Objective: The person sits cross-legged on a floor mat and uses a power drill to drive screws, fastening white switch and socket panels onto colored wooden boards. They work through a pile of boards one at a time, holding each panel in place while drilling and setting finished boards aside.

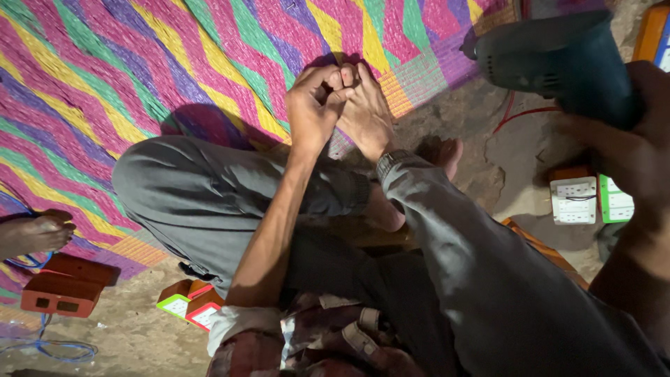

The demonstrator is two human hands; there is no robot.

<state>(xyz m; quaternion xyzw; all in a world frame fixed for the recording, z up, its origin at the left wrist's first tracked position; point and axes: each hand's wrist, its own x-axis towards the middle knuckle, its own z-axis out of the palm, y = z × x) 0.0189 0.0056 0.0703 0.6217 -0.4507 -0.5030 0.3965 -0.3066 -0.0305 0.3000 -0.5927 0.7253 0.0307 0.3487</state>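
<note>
I sit on the ground with my legs folded in grey trousers [209, 195]. My left hand [314, 105] reaches forward and its fingers are closed around the toes of my bare foot [366, 119], which rests at the edge of a striped woven mat [125, 70]. Whether something small sits between the fingers cannot be told. My right hand [631, 157] is raised at the right edge and grips a dark blue-green power drill [558, 59], held above the floor with its nose pointing left.
White socket plates [574, 200] lie on the dirt floor under the drill, with a red wire [520, 112] nearby. Orange boxes [66, 286] and a blue cable [59, 347] sit at lower left, beside another person's foot [38, 234]. Two small socket boxes [188, 305] lie by my knee.
</note>
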